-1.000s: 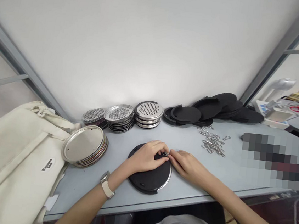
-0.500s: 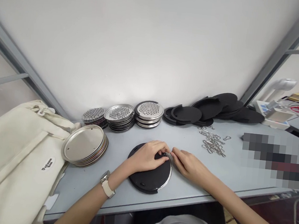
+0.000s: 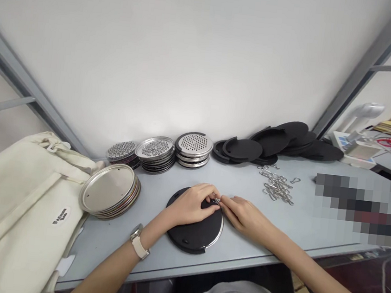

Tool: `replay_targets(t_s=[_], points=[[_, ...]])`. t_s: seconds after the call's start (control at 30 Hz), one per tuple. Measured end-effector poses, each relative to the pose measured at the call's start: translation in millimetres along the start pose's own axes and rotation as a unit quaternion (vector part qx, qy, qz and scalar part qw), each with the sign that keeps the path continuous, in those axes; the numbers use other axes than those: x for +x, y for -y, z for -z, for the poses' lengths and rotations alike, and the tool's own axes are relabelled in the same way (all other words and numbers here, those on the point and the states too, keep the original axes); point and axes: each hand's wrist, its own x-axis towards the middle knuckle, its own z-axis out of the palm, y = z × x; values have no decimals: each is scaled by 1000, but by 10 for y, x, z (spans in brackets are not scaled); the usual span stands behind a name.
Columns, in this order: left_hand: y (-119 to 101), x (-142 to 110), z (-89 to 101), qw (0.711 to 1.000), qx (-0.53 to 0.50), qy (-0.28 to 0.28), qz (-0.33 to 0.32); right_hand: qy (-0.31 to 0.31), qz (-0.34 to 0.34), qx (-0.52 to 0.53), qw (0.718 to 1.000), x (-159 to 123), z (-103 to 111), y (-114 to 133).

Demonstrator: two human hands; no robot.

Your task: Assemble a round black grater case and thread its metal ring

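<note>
A round black disc (image 3: 193, 230) with a raised black rim and a silver edge along its right side lies near the table's front. Over its upper part rests my left hand (image 3: 194, 204), the fingers bent and pinching a small metal carabiner (image 3: 217, 201) at the disc's upper right edge. My right hand (image 3: 244, 215) comes in from the right, its fingertips closed on the same carabiner and meeting the left fingers. Fingers hide much of the clip, so I cannot tell whether it passes through the disc.
Loose carabiners (image 3: 278, 188) lie in a heap to the right. Along the wall stand stacks of perforated metal grater discs (image 3: 194, 144) and overlapping black discs (image 3: 242, 149). Plain metal discs (image 3: 109, 188) are stacked at left beside a cream bag (image 3: 24, 208). A blurred-out patch (image 3: 367, 209) covers the right side.
My right fingertips have moved slightly left and now meet the carabiner and the left fingers. The left hand and the disc stay about where they were.
</note>
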Motion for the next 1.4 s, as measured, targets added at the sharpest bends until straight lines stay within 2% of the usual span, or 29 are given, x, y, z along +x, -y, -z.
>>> replay_targets(t_s=[0.87,1.4], points=[[-29,21,38,1000,19,12,-16,-20,8,1,1000,10,37,52],[1,15,2,997,61,-48,30,-33,-3,7,999,10,48,83]])
